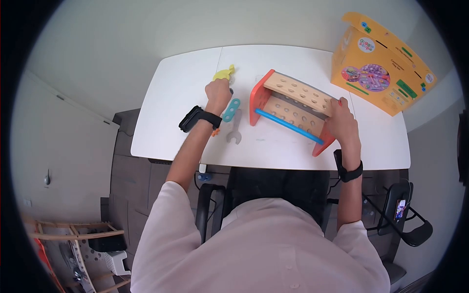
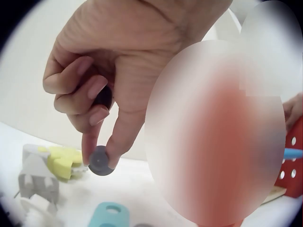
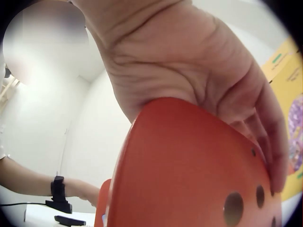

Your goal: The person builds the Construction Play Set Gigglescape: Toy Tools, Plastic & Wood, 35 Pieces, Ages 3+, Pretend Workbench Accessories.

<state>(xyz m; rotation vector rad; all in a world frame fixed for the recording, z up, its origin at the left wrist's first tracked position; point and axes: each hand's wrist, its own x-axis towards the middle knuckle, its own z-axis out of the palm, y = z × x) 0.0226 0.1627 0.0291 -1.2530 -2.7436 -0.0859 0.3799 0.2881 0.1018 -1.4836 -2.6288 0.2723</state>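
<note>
White tabletop [image 1: 171, 136] starts nearest us, its near edge running past the red-sided wooden bench [image 1: 298, 93], with a strip of surface between them. Left of the bench we see a grey spanner [image 1: 235, 134], open end towards us, and a small orange piece [image 1: 215, 132]. Beyond lies a teal strip with holes [image 1: 231, 110], apart from the bench, so some white surface shows between. The blue rod [image 1: 288, 126] spans the bench's near side.

Our right hand [image 1: 343, 122] grips the top of the right red panel [image 3: 165, 165], fingers over its edge; tabletop reaches on to the right. Our left hand [image 1: 218, 95] pinches a grey round piece [image 2: 101, 161] between thumb and index fingertips, below the palm, while the other fingers curl round a black piece [image 2: 103, 96]. Surface runs from this hand to the table's left edge. Just past it sits a yellow piece [image 1: 223, 73], with a light grey piece [image 2: 38, 175] beside it.

Farther back on the right, behind the right hand, stands the yellow-orange box [image 1: 376, 63], near the wall [image 1: 273, 24].
</note>
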